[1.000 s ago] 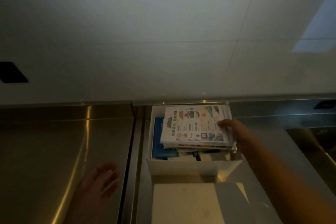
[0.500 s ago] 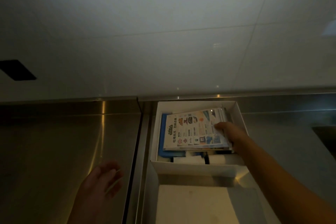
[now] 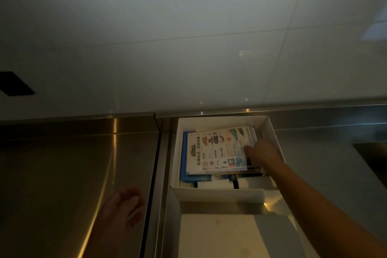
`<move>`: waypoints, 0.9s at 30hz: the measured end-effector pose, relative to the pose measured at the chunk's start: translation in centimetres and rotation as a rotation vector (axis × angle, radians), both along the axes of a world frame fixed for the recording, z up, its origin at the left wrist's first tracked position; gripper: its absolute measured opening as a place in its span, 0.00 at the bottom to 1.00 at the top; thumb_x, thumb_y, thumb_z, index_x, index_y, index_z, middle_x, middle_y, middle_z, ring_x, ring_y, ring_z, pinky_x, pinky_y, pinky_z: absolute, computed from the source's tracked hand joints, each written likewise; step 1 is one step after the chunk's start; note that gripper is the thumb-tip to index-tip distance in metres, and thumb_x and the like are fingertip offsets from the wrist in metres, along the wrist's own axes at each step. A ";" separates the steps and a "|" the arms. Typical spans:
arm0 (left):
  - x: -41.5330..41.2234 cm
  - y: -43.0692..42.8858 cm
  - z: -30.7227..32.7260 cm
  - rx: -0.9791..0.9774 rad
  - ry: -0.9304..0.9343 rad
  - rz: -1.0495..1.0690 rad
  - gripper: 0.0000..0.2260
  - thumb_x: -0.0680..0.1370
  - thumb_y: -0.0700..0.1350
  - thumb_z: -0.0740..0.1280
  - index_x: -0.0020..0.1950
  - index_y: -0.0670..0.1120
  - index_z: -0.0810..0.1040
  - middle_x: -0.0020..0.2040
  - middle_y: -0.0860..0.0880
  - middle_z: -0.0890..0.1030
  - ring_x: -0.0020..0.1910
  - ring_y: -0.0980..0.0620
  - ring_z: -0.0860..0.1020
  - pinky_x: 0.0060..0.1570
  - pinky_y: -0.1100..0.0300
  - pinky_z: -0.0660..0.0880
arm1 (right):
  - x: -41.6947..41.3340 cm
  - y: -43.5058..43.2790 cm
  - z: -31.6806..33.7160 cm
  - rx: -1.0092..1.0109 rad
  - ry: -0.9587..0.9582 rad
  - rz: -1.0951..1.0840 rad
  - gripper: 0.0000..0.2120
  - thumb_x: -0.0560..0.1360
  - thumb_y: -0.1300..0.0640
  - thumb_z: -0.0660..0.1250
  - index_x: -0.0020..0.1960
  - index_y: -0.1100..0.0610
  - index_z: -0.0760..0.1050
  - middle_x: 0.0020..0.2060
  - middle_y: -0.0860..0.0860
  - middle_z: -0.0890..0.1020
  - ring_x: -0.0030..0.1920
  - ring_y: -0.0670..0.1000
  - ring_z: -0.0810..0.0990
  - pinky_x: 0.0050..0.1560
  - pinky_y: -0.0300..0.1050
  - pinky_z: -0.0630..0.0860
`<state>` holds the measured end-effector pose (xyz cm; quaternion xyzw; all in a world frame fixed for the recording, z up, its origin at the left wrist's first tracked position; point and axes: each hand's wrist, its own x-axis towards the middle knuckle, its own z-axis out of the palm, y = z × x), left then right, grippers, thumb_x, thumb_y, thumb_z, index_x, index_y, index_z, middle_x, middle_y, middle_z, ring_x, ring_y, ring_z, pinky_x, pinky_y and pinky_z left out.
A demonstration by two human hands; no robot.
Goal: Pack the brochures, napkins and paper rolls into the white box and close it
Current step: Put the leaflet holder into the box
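Note:
The white box (image 3: 219, 120) stands open against the back wall on a steel counter. A stack of printed brochures (image 3: 217, 151) lies inside it on top of blue packs (image 3: 184, 153). White paper rolls (image 3: 214, 184) show at the box's near end. My right hand (image 3: 261, 153) reaches into the box and holds the stack by its right edge. The box's lid flap (image 3: 217, 234) lies open toward me. My left hand (image 3: 123, 205) hovers with relaxed fingers over the counter left of the box, holding nothing.
The steel counter (image 3: 62, 174) has a seam (image 3: 155, 163) just left of the box. A tiled wall (image 3: 188, 48) rises behind. A dark recess, perhaps a sink (image 3: 374, 157), lies at the right edge. A black patch (image 3: 14, 84) sits on the wall at left.
My right hand has lowered the brochure stack from above the box rim down into the box. My left hand has stayed in about the same place.

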<state>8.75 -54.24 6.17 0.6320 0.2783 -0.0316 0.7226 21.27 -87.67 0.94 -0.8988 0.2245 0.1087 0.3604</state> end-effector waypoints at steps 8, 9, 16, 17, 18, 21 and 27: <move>-0.5 -0.6 -0.2 0.031 0.015 -0.029 0.11 0.77 0.32 0.59 0.44 0.45 0.77 0.42 0.45 0.79 0.43 0.49 0.77 0.39 0.56 0.71 | 0.1 0.5 0.9 -0.076 -0.020 0.044 0.16 0.75 0.54 0.66 0.60 0.57 0.67 0.55 0.57 0.79 0.50 0.56 0.82 0.50 0.54 0.81; -0.6 -0.7 -0.3 0.035 0.019 -0.038 0.11 0.77 0.32 0.59 0.44 0.46 0.77 0.42 0.45 0.79 0.43 0.49 0.77 0.39 0.56 0.71 | -0.2 0.6 1.3 -0.105 -0.043 0.050 0.18 0.75 0.54 0.66 0.62 0.57 0.66 0.57 0.59 0.78 0.52 0.57 0.80 0.51 0.55 0.80; -1.1 -1.2 -0.7 0.069 0.031 -0.118 0.09 0.77 0.33 0.61 0.47 0.46 0.77 0.45 0.45 0.79 0.44 0.49 0.77 0.39 0.58 0.71 | -7.2 -0.1 4.4 -0.158 -0.511 0.009 0.22 0.75 0.56 0.67 0.67 0.55 0.66 0.60 0.56 0.74 0.55 0.50 0.73 0.48 0.44 0.72; -1.1 -1.4 -0.9 0.067 0.034 -0.125 0.09 0.77 0.33 0.61 0.47 0.45 0.77 0.44 0.45 0.79 0.44 0.49 0.77 0.39 0.58 0.71 | -8.6 -0.5 4.7 -0.130 -0.510 -0.005 0.23 0.75 0.57 0.67 0.67 0.56 0.66 0.60 0.55 0.74 0.56 0.51 0.74 0.49 0.45 0.73; -1.2 -1.6 -0.9 0.061 0.033 -0.135 0.08 0.77 0.34 0.61 0.48 0.45 0.77 0.44 0.45 0.78 0.43 0.50 0.77 0.39 0.59 0.71 | -9.9 -0.9 4.9 -0.101 -0.506 -0.032 0.22 0.75 0.58 0.67 0.67 0.56 0.67 0.60 0.56 0.74 0.55 0.52 0.74 0.51 0.48 0.74; -1.7 -2.4 -2.0 0.087 0.045 -0.154 0.08 0.77 0.35 0.62 0.50 0.47 0.77 0.45 0.48 0.78 0.44 0.52 0.75 0.41 0.59 0.71 | -13.7 -2.2 5.0 -0.038 -0.488 -0.153 0.20 0.75 0.61 0.67 0.65 0.57 0.69 0.58 0.56 0.75 0.52 0.52 0.75 0.52 0.52 0.75; -4.3 -4.6 -5.8 0.221 0.144 -0.192 0.10 0.76 0.33 0.64 0.56 0.40 0.75 0.53 0.37 0.78 0.56 0.38 0.76 0.57 0.46 0.72 | -20.1 -4.0 2.5 -0.027 -0.379 -0.308 0.20 0.70 0.70 0.69 0.62 0.64 0.73 0.52 0.59 0.77 0.48 0.56 0.74 0.51 0.55 0.74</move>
